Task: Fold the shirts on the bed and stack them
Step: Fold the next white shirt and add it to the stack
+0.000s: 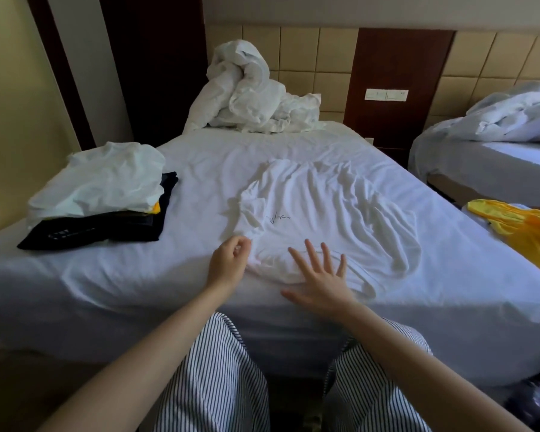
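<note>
Above the striped trousers (pixel 212 385), both hands meet the near edge of the bed (pixel 122 285), where the white T-shirt (pixel 325 207) lies crumpled but roughly spread. Its neckline (pixel 360 277) is closest to the person, and its long axis runs away toward the headboard. The right hand (pixel 320 282) lies flat on the collar area with fingers spread, pinning the cloth. The left hand (pixel 228 263) sits just beside the shirt's near left corner below the sleeve; its fingers are curled and appear to pinch that edge, so it is probably the hand better placed to draw the left side over. Deep wrinkles cross the body and will likely need smoothing first. Well apart to the left sits the stack of folded shirts (pixel 100 194), white above black. A yellow garment (pixel 524 229) lies at the right edge, clear of the fold. Beyond are a bundled duvet (pixel 250 98) and a second bed (pixel 480 157).
</note>
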`<state>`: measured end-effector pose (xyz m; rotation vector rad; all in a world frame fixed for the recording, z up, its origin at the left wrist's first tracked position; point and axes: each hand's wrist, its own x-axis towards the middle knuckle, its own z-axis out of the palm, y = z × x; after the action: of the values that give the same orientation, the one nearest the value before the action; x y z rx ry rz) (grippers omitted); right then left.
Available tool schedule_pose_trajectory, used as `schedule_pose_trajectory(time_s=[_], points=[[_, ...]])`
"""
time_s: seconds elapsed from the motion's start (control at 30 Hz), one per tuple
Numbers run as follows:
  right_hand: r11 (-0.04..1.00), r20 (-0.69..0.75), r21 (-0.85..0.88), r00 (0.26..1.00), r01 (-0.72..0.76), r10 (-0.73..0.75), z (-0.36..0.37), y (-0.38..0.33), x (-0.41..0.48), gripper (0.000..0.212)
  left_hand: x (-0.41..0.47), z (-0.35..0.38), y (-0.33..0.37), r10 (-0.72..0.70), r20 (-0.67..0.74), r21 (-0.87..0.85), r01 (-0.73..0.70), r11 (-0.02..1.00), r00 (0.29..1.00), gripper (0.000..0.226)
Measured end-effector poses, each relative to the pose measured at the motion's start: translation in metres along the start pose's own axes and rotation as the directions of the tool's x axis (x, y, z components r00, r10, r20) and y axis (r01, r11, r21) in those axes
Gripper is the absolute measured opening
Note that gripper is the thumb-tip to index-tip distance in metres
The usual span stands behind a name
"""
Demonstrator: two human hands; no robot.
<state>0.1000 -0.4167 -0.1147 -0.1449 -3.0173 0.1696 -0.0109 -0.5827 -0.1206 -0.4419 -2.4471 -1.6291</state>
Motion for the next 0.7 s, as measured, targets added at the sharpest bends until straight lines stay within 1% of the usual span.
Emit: schedule_pose_trajectory(time_s=[0.07,0.1,0.13,0.2,0.23,0.27,0.3,0.33,0.37,0.4,0.43,0.47,0.5,0.53,0.57,0.6,0.63,0.67,0.7], points=[[0.992,0.02,-0.077,0.995,0.1,-0.098,0.009,-0.014,0.011,0.105,0.021,0.003,-0.001,-0.064,-0.046,-0.026,0.062,0.998,0.997,0.023],[0.986,0.016,-0.097,0.991,0.137,-0.136,0.015,-0.018,0.017,0.105,0.034,0.003,-0.002,-0.095,-0.04,-0.014,0.095,0.995,0.995,0.023],[0.981,0.004,-0.105,0.987,0.161,-0.162,0.018,-0.022,0.021,0.105,0.047,0.003,-0.002,-0.133,-0.016,0.0,0.133,0.991,0.991,0.032],[0.98,-0.022,-0.099,0.984,0.173,-0.176,0.022,-0.028,0.03,0.103,0.068,0.002,0.0,-0.19,0.068,0.038,0.188,0.981,0.979,0.065],[0.982,-0.032,-0.086,0.985,0.167,-0.17,0.023,-0.031,0.035,0.101,0.075,0.004,0.003,-0.204,0.126,0.1,0.192,0.976,0.971,0.077],[0.984,-0.032,-0.07,0.986,0.161,-0.164,0.024,-0.035,0.039,0.099,0.081,0.007,0.005,-0.207,0.185,0.223,0.164,0.961,0.961,0.083],[0.986,-0.026,-0.049,0.986,0.161,-0.163,0.024,-0.04,0.042,0.096,0.086,0.011,0.007,-0.202,0.24,0.386,0.097,0.917,0.949,0.082],[0.986,-0.018,-0.021,0.986,0.164,-0.165,0.024,-0.044,0.044,0.093,0.09,0.015,0.006,-0.192,0.289,0.522,0.014,0.853,0.938,0.075],[0.986,-0.01,0.007,0.986,0.167,-0.167,0.024,-0.047,0.044,0.09,0.093,0.019,0.005,-0.18,0.309,0.598,-0.043,0.801,0.934,0.063],[0.985,-0.001,0.033,0.986,0.169,-0.169,0.023,-0.049,0.043,0.088,0.096,0.022,0.003,-0.163,0.291,0.615,-0.054,0.786,0.943,0.047],[0.984,0.011,0.058,0.985,0.169,-0.17,0.02,-0.05,0.043,0.089,0.098,0.022,0.002,-0.122,0.245,0.593,-0.049,0.804,0.962,0.037],[0.983,0.027,0.079,0.985,0.168,-0.171,0.018,-0.05,0.043,0.092,0.1,0.018,0.001,-0.096,0.171,0.517,-0.006,0.856,0.98,0.034],[0.981,0.04,0.095,0.984,0.169,-0.173,0.015,-0.05,0.044,0.094,0.101,0.013,0.001,-0.128,0.076,0.397,0.088,0.914,0.989,0.035],[0.979,0.048,0.107,0.982,0.174,-0.18,0.014,-0.049,0.045,0.094,0.105,0.005,-0.002,-0.191,-0.038,0.22,0.194,0.956,0.981,0.035],[0.976,0.05,0.119,0.981,0.182,-0.189,0.013,-0.05,0.046,0.091,0.109,-0.006,-0.008,-0.296,-0.137,0.001,0.299,0.954,0.945,0.033],[0.973,0.054,0.129,0.979,0.19,-0.198,0.013,-0.05,0.047,0.089,0.114,-0.017,-0.016,-0.461,-0.143,-0.263,0.415,0.871,0.876,0.029],[0.971,0.063,0.133,0.976,0.198,-0.208,0.013,-0.051,0.048,0.089,0.118,-0.028,-0.025,-0.591,-0.047,-0.507,0.491,0.708,0.805,0.024],[0.969,0.077,0.128,0.972,0.21,-0.22,0.014,-0.052,0.049,0.089,0.121,-0.038,-0.036,-0.644,0.062,-0.658,0.516,0.548,0.762,0.022],[0.968,0.088,0.116,0.968,0.223,-0.233,0.014,-0.052,0.05,0.089,0.123,-0.045,-0.045,-0.641,0.119,-0.733,0.503,0.459,0.758,0.022]])
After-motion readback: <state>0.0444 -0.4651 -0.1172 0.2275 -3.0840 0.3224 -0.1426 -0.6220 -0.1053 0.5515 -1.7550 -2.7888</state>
